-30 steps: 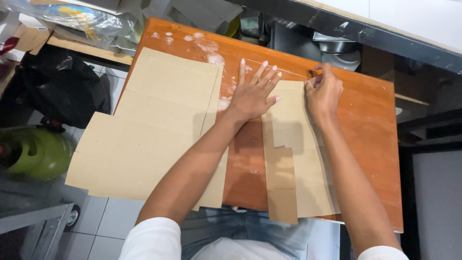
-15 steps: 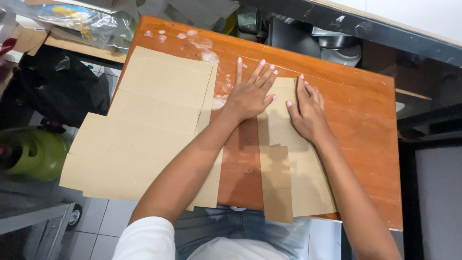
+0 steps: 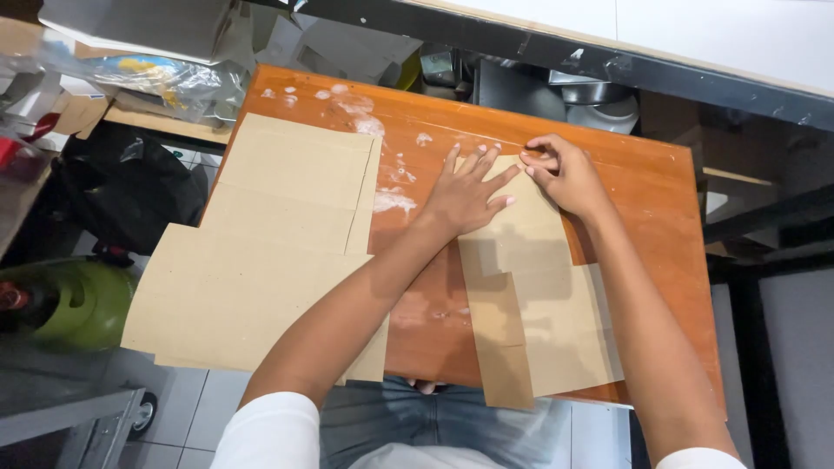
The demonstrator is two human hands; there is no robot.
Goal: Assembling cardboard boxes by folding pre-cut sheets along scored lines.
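- Pressing flat on the smaller cardboard piece [image 3: 530, 287], the left hand [image 3: 465, 193] lies palm down with its fingers [image 3: 476, 161] spread wide, gripping nothing.
- At about 2 o'clock from that hand, the right hand [image 3: 565, 174] has its fingers [image 3: 537, 159] curled and pinched at the top corner of the same cardboard piece, which looks bent up there; how much of the edge they grip I cannot tell.
- That cardboard piece lies on the right half of the desk [image 3: 669, 226], running from the hands toward 6 o'clock, its lower end hanging just over the near edge.
- A larger flat cardboard sheet [image 3: 261, 260] lies at 9 o'clock from the hands, covering the left side of the desk and overhanging its left edge.
- The desk is orange-brown wood with white smears [image 3: 382, 165] between the two cardboards, toward 11 o'clock.
- As for containers: a metal bowl [image 3: 591, 91] sits below the desk's far edge at 12 o'clock, its contents not visible; a clear plastic bag [image 3: 148, 78] with something yellow and blue inside lies at 10 o'clock.
- A green gas cylinder [image 3: 74, 304] stands on the floor at 8 o'clock, with a black bag [image 3: 122, 187] above it.
- Pale floor tiles [image 3: 200, 417] show at 7 o'clock, and a dark ledge [image 3: 556, 48] crosses the top.
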